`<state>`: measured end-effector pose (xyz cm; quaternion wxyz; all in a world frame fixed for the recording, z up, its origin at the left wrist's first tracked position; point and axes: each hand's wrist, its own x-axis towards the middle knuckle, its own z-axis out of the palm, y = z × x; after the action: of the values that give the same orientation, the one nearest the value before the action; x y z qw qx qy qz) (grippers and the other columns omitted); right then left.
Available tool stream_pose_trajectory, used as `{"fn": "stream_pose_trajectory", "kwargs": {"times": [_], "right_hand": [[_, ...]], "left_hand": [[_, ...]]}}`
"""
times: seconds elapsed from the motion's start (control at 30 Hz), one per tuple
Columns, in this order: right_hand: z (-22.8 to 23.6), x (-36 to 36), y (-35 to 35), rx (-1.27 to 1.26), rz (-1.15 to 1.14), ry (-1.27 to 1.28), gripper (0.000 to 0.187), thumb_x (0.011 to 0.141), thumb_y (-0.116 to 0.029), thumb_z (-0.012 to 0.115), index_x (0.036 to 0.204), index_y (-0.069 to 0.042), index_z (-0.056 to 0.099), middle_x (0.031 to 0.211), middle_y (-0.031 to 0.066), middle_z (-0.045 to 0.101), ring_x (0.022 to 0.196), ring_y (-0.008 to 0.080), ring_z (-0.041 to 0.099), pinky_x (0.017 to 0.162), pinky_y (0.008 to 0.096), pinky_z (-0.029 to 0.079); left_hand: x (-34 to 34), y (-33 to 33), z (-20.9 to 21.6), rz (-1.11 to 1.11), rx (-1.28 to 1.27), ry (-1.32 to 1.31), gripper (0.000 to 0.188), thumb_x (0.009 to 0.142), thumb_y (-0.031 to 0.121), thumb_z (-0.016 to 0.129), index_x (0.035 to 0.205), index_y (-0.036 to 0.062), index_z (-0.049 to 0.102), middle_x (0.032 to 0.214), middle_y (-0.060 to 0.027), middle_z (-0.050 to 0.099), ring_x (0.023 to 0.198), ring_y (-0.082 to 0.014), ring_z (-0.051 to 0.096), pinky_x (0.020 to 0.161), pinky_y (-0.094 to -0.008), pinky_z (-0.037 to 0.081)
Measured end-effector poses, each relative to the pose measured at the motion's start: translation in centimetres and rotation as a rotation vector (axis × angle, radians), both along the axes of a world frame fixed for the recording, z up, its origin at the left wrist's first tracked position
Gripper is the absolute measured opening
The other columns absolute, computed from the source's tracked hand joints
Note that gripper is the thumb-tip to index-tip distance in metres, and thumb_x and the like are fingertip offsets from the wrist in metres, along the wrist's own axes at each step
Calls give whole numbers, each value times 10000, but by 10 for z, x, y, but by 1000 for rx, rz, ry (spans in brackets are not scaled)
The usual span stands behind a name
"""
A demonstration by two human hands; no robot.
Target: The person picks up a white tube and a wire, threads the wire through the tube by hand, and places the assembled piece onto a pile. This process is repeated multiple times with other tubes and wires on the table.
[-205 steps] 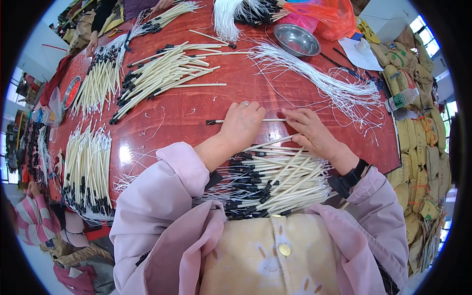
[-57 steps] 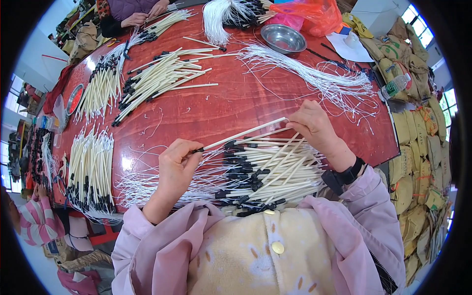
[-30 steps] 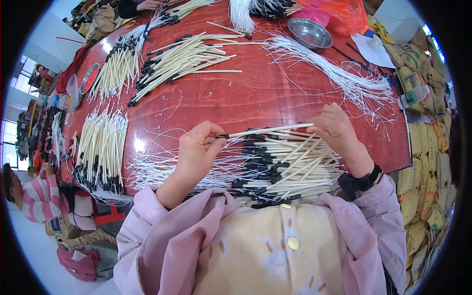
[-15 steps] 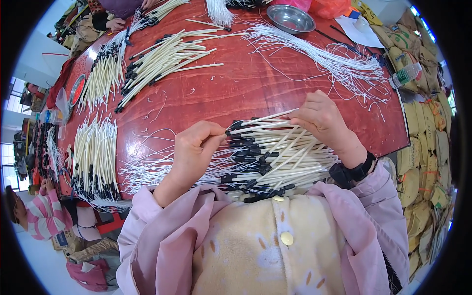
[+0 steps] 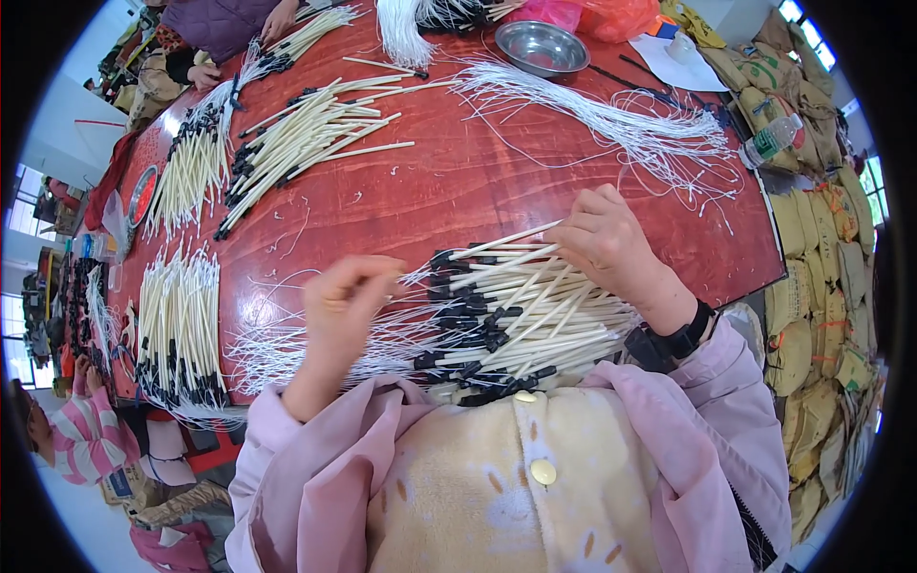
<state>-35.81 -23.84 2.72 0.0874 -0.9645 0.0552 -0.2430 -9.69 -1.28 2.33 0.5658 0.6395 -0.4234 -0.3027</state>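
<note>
My right hand (image 5: pixel 604 237) is closed in a pinch on the tip of a cream-coloured stick (image 5: pixel 506 240) with a black end, at the far side of a pile of similar sticks (image 5: pixel 544 304). The pile lies in front of me, its black ends (image 5: pixel 468 310) toward the left. Thin white cords (image 5: pixel 330 346) trail left from those ends across the table. Just left of the black ends hovers my left hand (image 5: pixel 346 304), thumb and fingers near each other. Motion blurs its fingers, so whether they hold a cord is not visible.
The red table (image 5: pixel 458 181) bears more stick bundles (image 5: pixel 310 134) at the back left, a near-left bundle (image 5: pixel 179 329), loose white cords (image 5: pixel 611 119), a metal bowl (image 5: pixel 543 48) and a plastic bottle (image 5: pixel 772 141). Another person's hand (image 5: pixel 280 19) shows at the far left. Sacks (image 5: pixel 798 296) are stacked right.
My left hand has moved left, away from the black end of the pinched stick. My right hand keeps its pinch on the stick's other end. The whole view has shifted slightly.
</note>
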Motion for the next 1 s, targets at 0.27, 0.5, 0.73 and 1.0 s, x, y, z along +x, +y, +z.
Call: {"fn": "stream_pose_trajectory", "kwargs": {"times": [0.27, 0.5, 0.73, 1.0], "right_hand": [[-1, -29, -18, 29, -74, 81, 259, 687, -137, 815, 931, -73, 756, 855, 2, 700, 872, 213, 577, 846, 391, 413], [-5, -42, -27, 109, -65, 212, 416, 828, -288, 766, 1162, -44, 721, 1263, 88, 682, 1100, 289, 556, 998, 416, 408], [8, -5, -47, 55, -145, 178, 512, 877, -341, 717, 1280, -30, 660, 1370, 113, 621, 1141, 327, 543, 1031, 440, 409], [-24, 16, -73, 67, -259, 329, 592, 877, -344, 699, 1321, 37, 609, 1456, 119, 552, 1213, 343, 515, 1080, 440, 404]], "left_hand": [[188, 150, -23, 579, 35, -581, 73, 975, 54, 665, 947, -11, 683, 833, 5, 667, 731, -64, 565, 647, -220, 447], [147, 148, 6, 436, 659, -1151, 210, 881, 66, 732, 1054, -41, 679, 1026, -138, 719, 931, -263, 677, 843, -359, 518], [30, -44, 1, -211, 192, -694, 301, 910, 210, 709, 1139, 15, 701, 1141, -174, 706, 1106, -358, 652, 966, -436, 512], [-50, -113, -16, -692, 179, -731, 409, 948, 278, 649, 1219, -28, 648, 1194, -201, 668, 1130, -380, 624, 1008, -467, 484]]}}
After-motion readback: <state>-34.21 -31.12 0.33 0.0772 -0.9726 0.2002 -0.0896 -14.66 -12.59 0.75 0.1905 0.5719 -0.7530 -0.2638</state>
